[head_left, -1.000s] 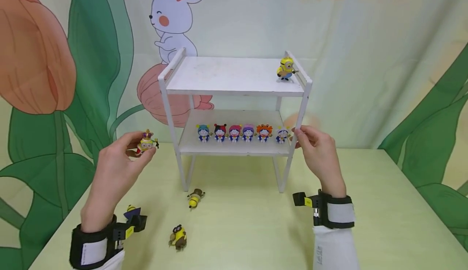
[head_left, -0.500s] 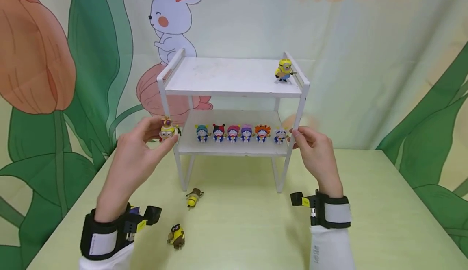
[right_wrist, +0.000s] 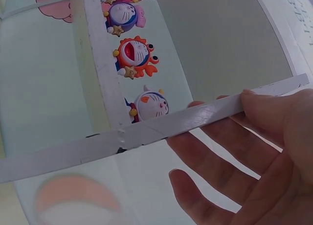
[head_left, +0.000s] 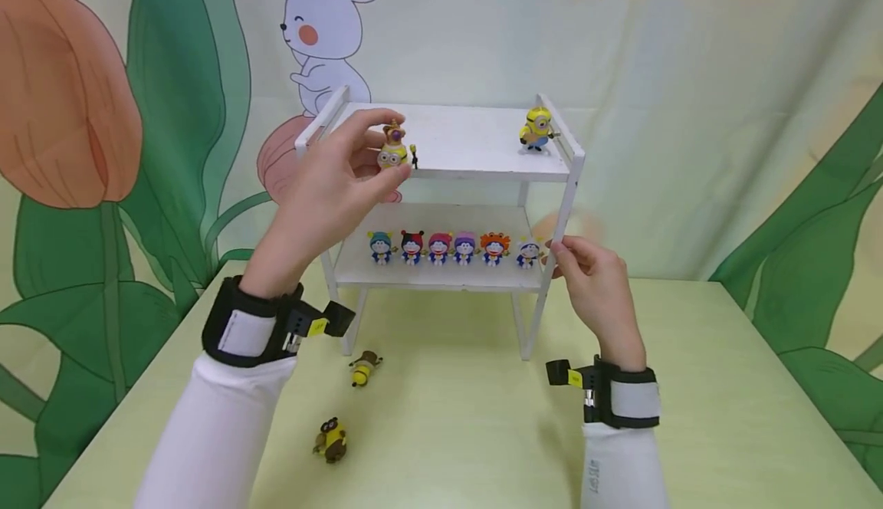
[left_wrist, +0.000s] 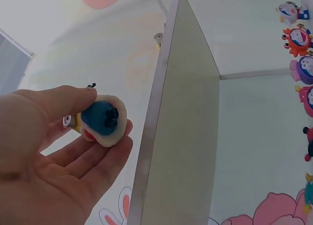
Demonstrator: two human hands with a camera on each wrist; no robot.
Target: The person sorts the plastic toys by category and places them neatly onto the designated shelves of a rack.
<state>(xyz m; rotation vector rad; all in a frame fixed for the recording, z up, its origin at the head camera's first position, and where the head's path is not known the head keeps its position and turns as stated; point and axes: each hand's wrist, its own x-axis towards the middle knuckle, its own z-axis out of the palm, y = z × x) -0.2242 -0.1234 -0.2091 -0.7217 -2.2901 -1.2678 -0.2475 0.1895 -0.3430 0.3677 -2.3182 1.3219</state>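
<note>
In the head view my left hand (head_left: 338, 179) pinches a crowned minion figurine (head_left: 392, 155) between thumb and fingers, in front of the top shelf's front edge. The left wrist view shows the underside of that minion figurine (left_wrist: 102, 120), blue with a pale rim, beside the shelf board (left_wrist: 183, 117). My right hand (head_left: 596, 283) grips the right front post of the white two-tier rack (head_left: 441, 175). Seen from the right wrist, thumb and fingers lie on either side of the post (right_wrist: 195, 116). Another minion figurine (head_left: 536, 129), with a guitar, stands at the top shelf's right end.
A row of several blue-and-white cat figurines (head_left: 439, 249) in colourful hats stands on the lower shelf (head_left: 441, 283). Two minion figurines lie on the table: one with a brown hat (head_left: 363, 369), one in brown (head_left: 332, 440). A printed curtain (head_left: 662, 110) hangs behind.
My left hand has moved up and to the right with the crowned minion figurine, from left of the rack to the top shelf's front. My right hand has stayed on the post.
</note>
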